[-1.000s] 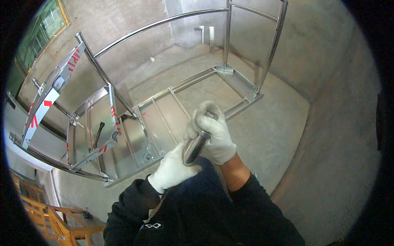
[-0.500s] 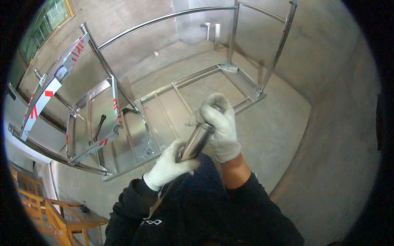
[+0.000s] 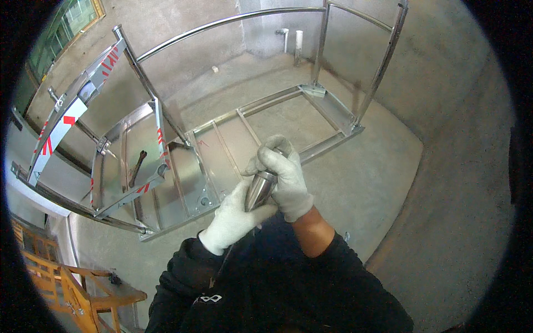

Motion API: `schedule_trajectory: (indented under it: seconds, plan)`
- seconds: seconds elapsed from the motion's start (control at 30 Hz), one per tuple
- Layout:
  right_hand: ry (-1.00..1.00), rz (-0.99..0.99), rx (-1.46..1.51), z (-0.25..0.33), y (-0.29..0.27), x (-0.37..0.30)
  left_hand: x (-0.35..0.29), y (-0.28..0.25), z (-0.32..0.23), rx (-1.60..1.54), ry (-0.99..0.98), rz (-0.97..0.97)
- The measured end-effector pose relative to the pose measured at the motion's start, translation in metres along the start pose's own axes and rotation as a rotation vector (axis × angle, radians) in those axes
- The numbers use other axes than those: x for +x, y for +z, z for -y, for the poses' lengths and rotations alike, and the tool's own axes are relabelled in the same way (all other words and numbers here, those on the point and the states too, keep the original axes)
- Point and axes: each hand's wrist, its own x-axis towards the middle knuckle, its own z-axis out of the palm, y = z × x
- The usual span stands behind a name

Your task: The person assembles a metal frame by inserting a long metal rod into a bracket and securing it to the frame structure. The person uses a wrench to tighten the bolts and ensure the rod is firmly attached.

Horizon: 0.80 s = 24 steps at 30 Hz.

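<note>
Bare grey walls (image 3: 444,72), concrete floor (image 3: 366,177)

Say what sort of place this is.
Probably an unfinished room on a building or fit-out site: bare grey walls, a white pipe stub standing up from the floor, and a railed metal frame lying there.

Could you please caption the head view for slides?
Gloved left hand grips a metal cylinder, right hand at its end.

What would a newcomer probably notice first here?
Probably the shiny metal cylinder near the centre, held in the white-gloved left grip, with the right grip at its upper end. Beyond it, a large metal frame lies on the floor. Red-marked pale panels stand out at the left.
</note>
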Motion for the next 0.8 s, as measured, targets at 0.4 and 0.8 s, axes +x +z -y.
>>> schedule_trajectory:
  seconds: [0.4,0.8]
  plan:
    - [-0.052,0.242,0.242,0.000,-0.003,0.001,-0.006,-0.006,0.031,-0.632,-0.066,0.335]
    - [-0.055,0.400,0.418,-0.016,-0.013,0.008,-0.008,-0.008,0.065,-1.215,-0.199,0.712]
